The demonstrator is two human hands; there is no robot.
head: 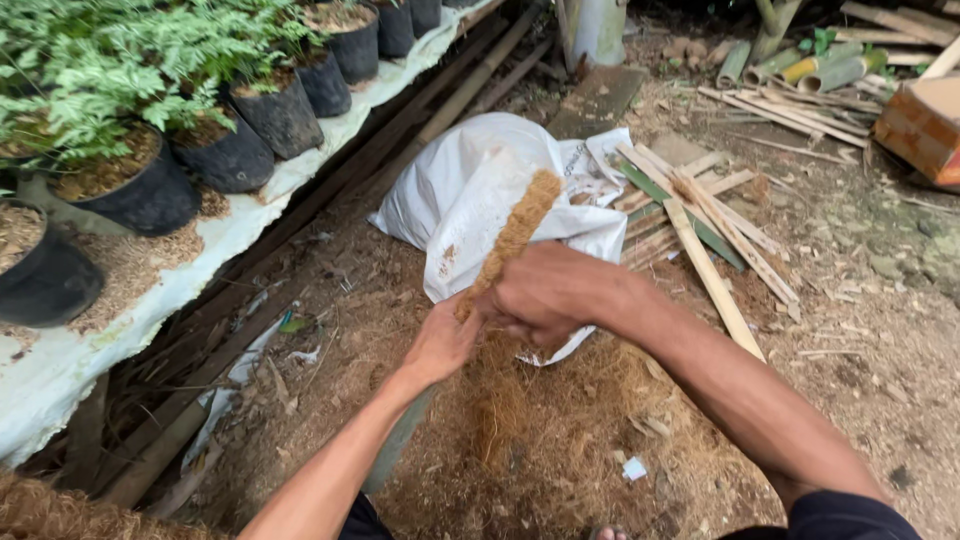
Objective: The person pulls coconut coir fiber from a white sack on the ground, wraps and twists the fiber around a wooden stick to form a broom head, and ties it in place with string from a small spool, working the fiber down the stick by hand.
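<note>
A long pole wrapped in brown coconut fibre points up and away from me, over a white sack. My left hand grips its lower part from the left. My right hand is closed over the pole just above, fingers curled around the fibre. Loose strands of fibre hang down below both hands toward a heap of the same fibre on the ground.
Black pots with green leafy plants stand in a row on a white sheet at the left. Split bamboo strips lie right of the sack. Bamboo tubes and a brown box are at the far right. Ground is bare dirt.
</note>
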